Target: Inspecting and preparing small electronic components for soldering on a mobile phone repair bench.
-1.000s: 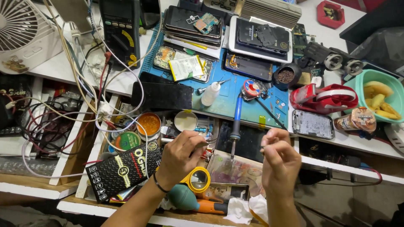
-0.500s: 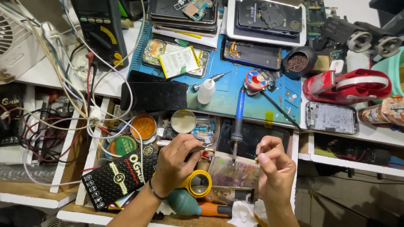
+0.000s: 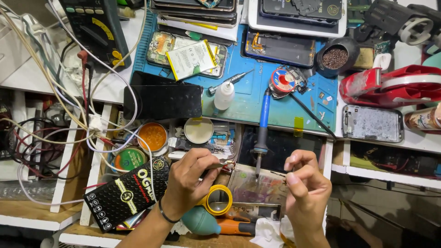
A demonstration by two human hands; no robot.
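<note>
My left hand [image 3: 188,181] grips thin metal tweezers [image 3: 219,163] whose tips point right, over an open drawer. My right hand [image 3: 305,186] is pinched shut on a tiny part that I cannot make out, just right of a stained, discoloured flat panel [image 3: 257,186]. A blue-handled soldering iron [image 3: 262,133] lies between the hands, tip down toward the panel. A yellow-rimmed magnifier [image 3: 218,200] sits beside my left wrist.
A blue work mat [image 3: 285,112] carries a black phone [image 3: 163,101], a small white bottle [image 3: 224,95], a solder spool [image 3: 281,81] and opened phones. A multimeter [image 3: 94,27] with tangled leads stands left. A red tape dispenser [image 3: 390,87] stands right. Round tins [image 3: 152,137] fill the drawer.
The view has closed in on the bench. Both hands stay low over the drawer; the right hand has shifted slightly right of the panel, its fingers still pinched.
</note>
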